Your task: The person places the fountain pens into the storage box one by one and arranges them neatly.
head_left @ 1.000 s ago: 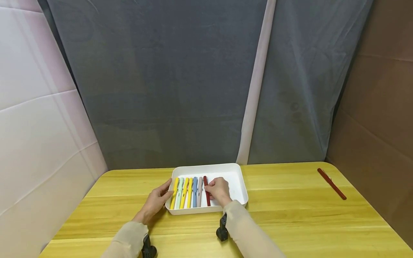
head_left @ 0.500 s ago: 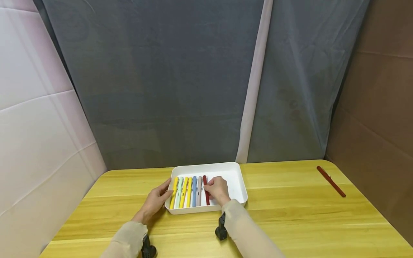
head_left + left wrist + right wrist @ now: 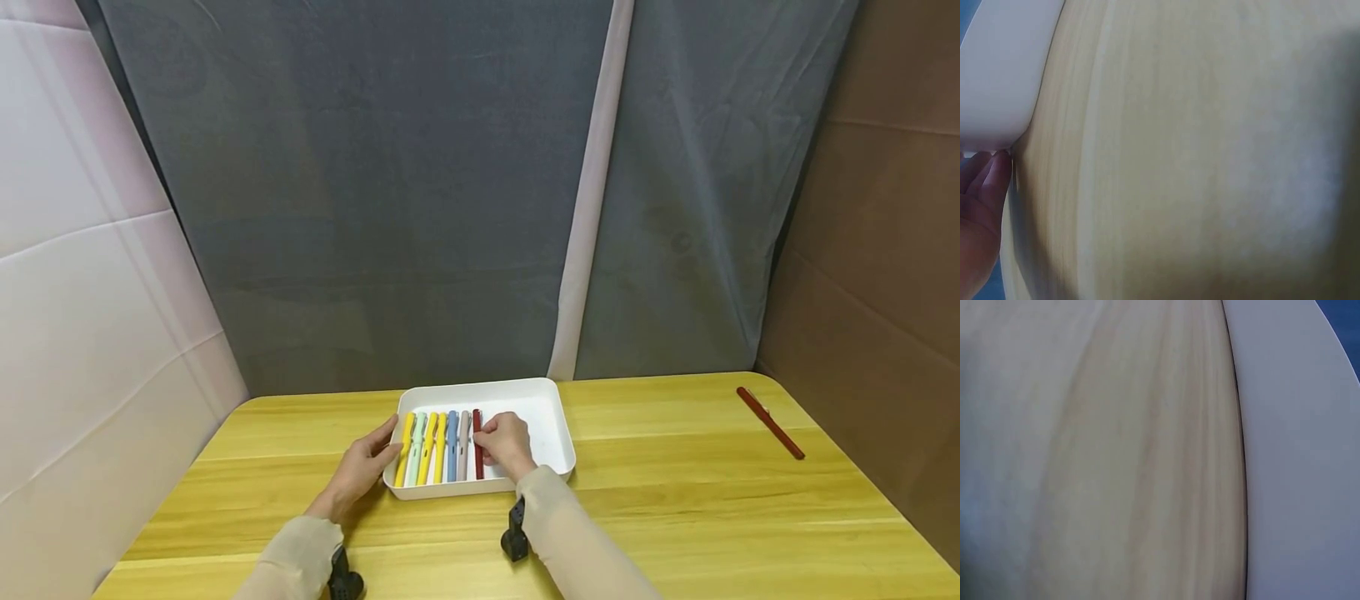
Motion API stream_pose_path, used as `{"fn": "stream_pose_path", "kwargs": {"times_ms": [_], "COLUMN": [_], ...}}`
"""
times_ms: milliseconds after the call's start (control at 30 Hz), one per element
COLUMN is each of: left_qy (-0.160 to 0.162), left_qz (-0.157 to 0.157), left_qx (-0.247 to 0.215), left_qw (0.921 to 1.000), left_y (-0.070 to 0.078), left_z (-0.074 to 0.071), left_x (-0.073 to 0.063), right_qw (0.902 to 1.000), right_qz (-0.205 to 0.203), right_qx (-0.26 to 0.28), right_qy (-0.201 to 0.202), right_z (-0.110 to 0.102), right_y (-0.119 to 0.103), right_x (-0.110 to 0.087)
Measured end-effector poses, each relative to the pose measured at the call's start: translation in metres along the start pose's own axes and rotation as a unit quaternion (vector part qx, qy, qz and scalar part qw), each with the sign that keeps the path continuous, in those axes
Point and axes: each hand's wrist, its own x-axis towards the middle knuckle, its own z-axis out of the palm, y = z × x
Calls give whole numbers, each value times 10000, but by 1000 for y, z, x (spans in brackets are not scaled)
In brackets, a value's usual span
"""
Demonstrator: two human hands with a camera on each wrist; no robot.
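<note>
A white tray (image 3: 546, 429) stands near the middle of the table. My left hand (image 3: 358, 468) holds its left side, thumb at the rim and fingers along the outer wall; in the left wrist view those fingers (image 3: 991, 187) touch the tray's corner. Thumb and fingertips of my right hand (image 3: 510, 444) pinch a dark red pen (image 3: 479, 465) inside the tray. Left of it lie a grey pen (image 3: 463, 454), a blue pen (image 3: 452, 454), yellow pens (image 3: 439, 454) and a mint green pen (image 3: 416, 458), side by side. The right wrist view misses the hand, showing the tray wall (image 3: 1300, 462).
Another dark red pen (image 3: 771, 423) lies slanted on the wooden table (image 3: 660, 500), far to the right. A grey curtain (image 3: 405, 208) hangs behind the table, with a white panel (image 3: 97, 250) at left and a brown one (image 3: 870, 250) at right.
The pinched red pen has turned slightly, its near end shifting left, so it lines up more closely with the grey pen. My left hand stays at the tray's side.
</note>
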Motion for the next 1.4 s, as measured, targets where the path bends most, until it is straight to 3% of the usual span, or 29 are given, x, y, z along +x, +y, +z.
{"fn": "stream_pose_path", "kwargs": {"times_ms": [467,1400], "left_qy": [-38,7], "left_qz": [-99,-152], "left_qx": [-50,-38], "left_qw": [9999,9999], "left_y": [2,1], "left_z": [0,0], "left_x": [-2,-3], "right_qw": [9995,9991], "right_qz": [224,69], "right_qx": [104,305], "right_qy": [-198,-293], "right_z": [-2,-1], "right_y": [1,4], "right_x": [4,3]}}
